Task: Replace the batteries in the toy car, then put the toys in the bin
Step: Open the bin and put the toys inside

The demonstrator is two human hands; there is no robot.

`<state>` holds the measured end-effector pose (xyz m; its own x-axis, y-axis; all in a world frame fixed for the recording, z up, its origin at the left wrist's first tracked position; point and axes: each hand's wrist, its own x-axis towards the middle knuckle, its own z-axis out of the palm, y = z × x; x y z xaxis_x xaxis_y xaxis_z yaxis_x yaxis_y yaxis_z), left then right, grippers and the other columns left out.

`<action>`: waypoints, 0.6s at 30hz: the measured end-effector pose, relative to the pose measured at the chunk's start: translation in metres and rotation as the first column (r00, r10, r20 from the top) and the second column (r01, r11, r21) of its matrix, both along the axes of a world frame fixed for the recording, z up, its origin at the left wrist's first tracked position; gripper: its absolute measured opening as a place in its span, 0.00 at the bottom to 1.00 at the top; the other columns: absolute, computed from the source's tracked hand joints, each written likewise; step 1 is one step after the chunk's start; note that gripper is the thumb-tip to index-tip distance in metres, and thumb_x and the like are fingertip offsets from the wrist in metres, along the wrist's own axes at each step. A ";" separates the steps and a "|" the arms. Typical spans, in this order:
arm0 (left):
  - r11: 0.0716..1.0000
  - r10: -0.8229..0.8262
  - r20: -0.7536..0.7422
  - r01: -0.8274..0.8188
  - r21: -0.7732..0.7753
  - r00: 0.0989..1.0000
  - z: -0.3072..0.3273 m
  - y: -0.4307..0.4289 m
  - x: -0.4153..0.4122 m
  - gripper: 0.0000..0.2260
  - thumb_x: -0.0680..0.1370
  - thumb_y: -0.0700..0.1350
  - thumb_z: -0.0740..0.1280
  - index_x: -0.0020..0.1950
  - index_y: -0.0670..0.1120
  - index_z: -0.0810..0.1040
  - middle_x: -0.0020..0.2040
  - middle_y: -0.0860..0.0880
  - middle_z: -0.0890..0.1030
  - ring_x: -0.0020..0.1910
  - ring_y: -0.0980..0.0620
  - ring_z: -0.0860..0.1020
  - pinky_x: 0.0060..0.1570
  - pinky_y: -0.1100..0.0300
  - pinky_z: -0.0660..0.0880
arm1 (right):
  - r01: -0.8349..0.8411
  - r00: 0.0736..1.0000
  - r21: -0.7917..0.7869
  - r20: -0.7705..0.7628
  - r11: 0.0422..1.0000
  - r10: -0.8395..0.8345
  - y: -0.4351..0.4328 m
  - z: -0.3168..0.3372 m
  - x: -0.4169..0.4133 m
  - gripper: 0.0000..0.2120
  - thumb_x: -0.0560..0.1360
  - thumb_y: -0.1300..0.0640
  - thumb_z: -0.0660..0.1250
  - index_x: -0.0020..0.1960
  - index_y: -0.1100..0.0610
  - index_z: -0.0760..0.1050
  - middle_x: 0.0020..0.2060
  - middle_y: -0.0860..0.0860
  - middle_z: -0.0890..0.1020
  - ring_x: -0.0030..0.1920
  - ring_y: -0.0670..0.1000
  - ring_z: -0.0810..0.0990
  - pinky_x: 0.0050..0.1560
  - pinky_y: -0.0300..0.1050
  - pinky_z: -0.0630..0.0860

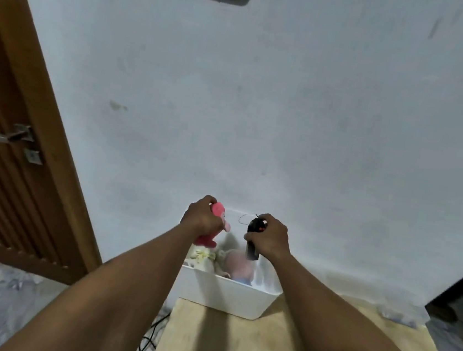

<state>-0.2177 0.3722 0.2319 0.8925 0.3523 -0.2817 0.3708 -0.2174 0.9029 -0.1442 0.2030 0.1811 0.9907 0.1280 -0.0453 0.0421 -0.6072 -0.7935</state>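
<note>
L grip clenched on pink plush, R grip grasping black toy; white bin just below both. Risk: thin wire beside R grip could snag at release, toy drops outside.

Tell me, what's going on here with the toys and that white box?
A person is tidying toys into a white bin that sits on a wooden table against the wall. Their left hand grips a pink plush toy and their right hand grips a black controller with a thin wire, both held just above the bin. A few soft toys lie inside it.
</note>
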 end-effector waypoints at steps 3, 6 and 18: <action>0.999 -0.007 -0.071 0.010 0.033 0.997 -0.027 0.008 0.022 0.19 0.68 0.34 0.69 0.53 0.53 0.73 0.51 0.50 0.82 0.39 0.46 0.83 0.24 0.54 0.80 | -0.036 0.996 -0.062 -0.088 0.997 0.031 0.013 -0.023 0.025 0.29 0.64 0.59 0.78 0.63 0.53 0.74 0.54 0.53 0.80 0.51 0.53 0.78 0.53 0.43 0.75; 0.997 -0.019 -0.172 0.030 0.065 0.985 -0.057 0.014 0.043 0.21 0.70 0.33 0.71 0.55 0.53 0.73 0.55 0.48 0.77 0.37 0.44 0.81 0.20 0.60 0.75 | -0.105 0.981 -0.151 -0.175 0.983 0.078 0.023 -0.048 0.047 0.28 0.65 0.58 0.78 0.64 0.54 0.75 0.58 0.55 0.80 0.53 0.54 0.79 0.52 0.40 0.74; 0.927 -0.053 -0.376 0.186 0.327 0.925 -0.134 0.027 0.093 0.27 0.77 0.57 0.65 0.75 0.49 0.67 0.71 0.44 0.73 0.67 0.45 0.74 0.65 0.58 0.71 | -0.263 0.948 -0.383 -0.271 0.885 0.165 0.047 -0.098 0.076 0.34 0.66 0.46 0.75 0.69 0.54 0.72 0.63 0.53 0.78 0.61 0.55 0.78 0.56 0.43 0.74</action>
<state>-0.1252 0.3991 0.0983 0.7979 0.3838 -0.4649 0.6015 -0.5573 0.5723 -0.0685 0.2501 0.0828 0.8979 0.2568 -0.3575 0.0596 -0.8757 -0.4791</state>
